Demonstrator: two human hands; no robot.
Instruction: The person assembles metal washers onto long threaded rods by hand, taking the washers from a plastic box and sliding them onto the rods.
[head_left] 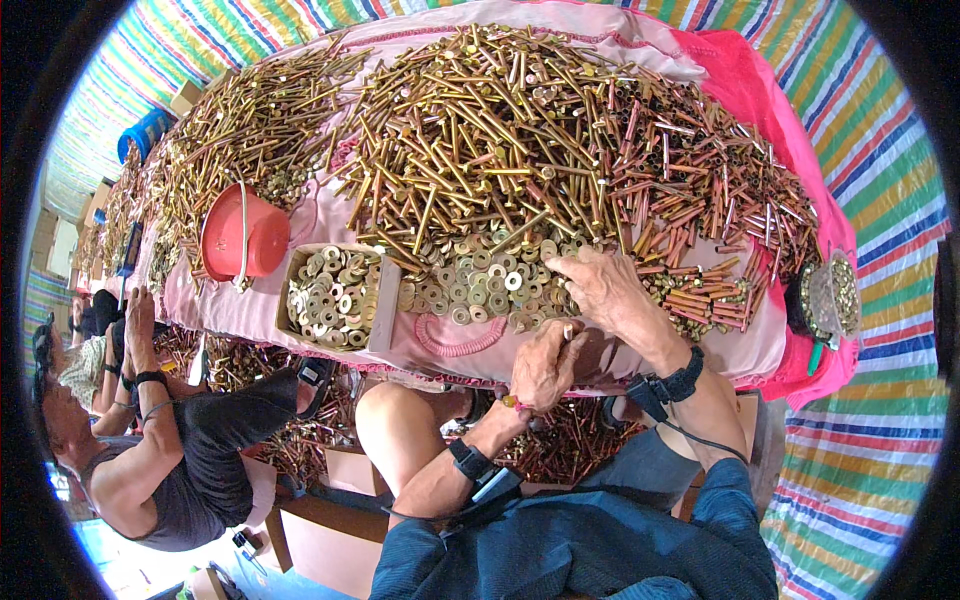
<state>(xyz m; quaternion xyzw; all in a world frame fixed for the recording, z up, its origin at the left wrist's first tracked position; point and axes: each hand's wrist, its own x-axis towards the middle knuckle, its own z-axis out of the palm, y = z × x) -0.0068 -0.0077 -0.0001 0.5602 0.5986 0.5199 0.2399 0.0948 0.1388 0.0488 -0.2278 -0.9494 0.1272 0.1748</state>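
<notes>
My left hand (547,366) is closed in front of the flat metal washers (480,285), near the table's front edge. A small pale end (569,331) shows between its fingers, too little to name. My right hand (607,291) reaches over the right side of the washers, its fingers bent and drawn together, tips down at the pile. What lies under those fingertips is hidden. Behind the hands rises a big heap of long brass-coloured bolts (480,150). Reddish metal sleeves (705,290) lie to the right of my right hand.
An open box of washers (383,305), a red bucket (244,232) and a coiled pink cord (460,336) lie to the left. A clear tub of small metal parts (832,295) stands at the right edge. Another person (150,450) sits at the left. Cardboard boxes (330,530) stand below.
</notes>
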